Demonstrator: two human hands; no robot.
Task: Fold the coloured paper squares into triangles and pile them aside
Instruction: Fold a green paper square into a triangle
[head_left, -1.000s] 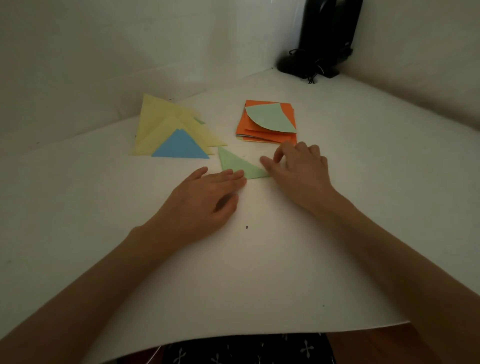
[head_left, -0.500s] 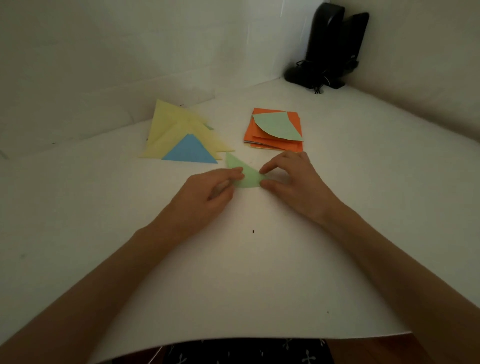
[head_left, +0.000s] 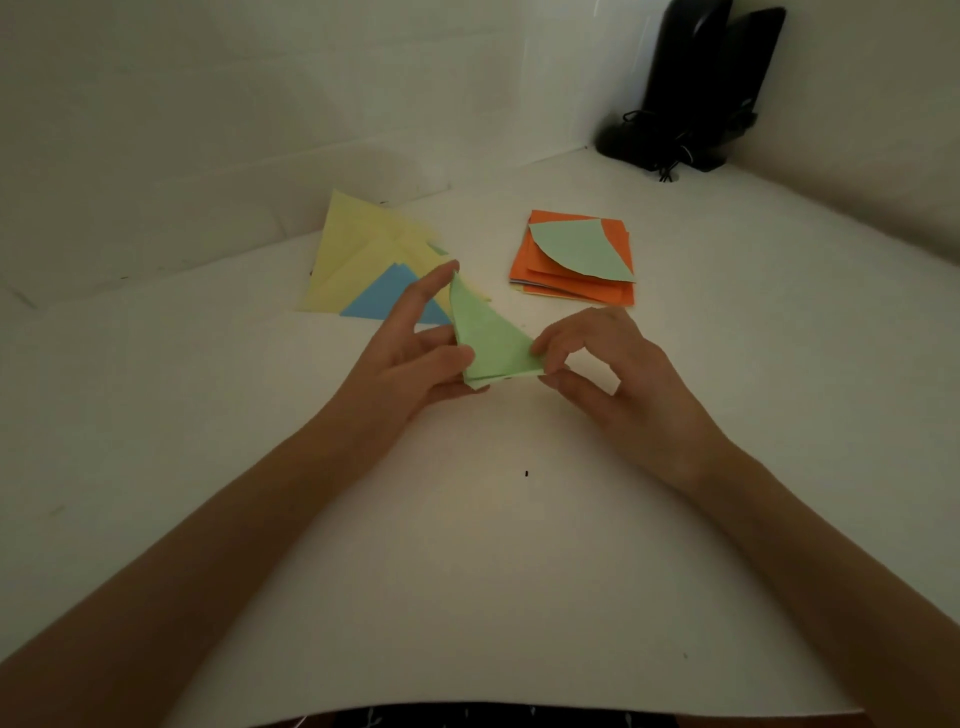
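Left hand: thumb and curled fingers pinch the lower left corner of the green triangle; index finger extended along its left edge to the apex.
Right hand: thumb and forefinger pinch the lower right corner.
Green triangle: held between both hands over the counter, apex pointing away.
Just behind the left hand: pile of yellow triangles, blue triangle on top.
Behind the right hand: orange stack, a curled pale green sheet on it.
Far corner: black object.
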